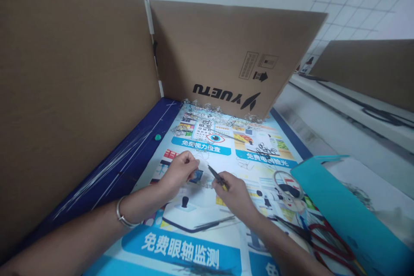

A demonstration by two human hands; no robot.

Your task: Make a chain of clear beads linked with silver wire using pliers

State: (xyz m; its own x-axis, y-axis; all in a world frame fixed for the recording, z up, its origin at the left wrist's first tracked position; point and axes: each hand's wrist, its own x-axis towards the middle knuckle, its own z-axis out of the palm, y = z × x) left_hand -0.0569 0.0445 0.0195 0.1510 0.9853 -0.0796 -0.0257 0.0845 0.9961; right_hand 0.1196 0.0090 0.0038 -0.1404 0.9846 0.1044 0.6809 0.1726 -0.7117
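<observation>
Risk of flicking the small clear part (197, 176), pinched tight in the grip of the left hand (177, 174) near the middle of the desk (136, 155), off among the loose clear bits (207, 110) by the far edge through a slip of the thin tool (216, 175) clamped in the right hand (237, 196).

— Camera position?
— One view only, head-worn. Faces forward and down onto the poster (194, 250), close over left hand (179, 171) and right hand (235, 193); cardboard panel (226, 51) ahead, another at left.

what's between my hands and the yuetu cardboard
In the head view, printed poster with a heap of black rings, then clear bits along the cardboard foot.
</observation>
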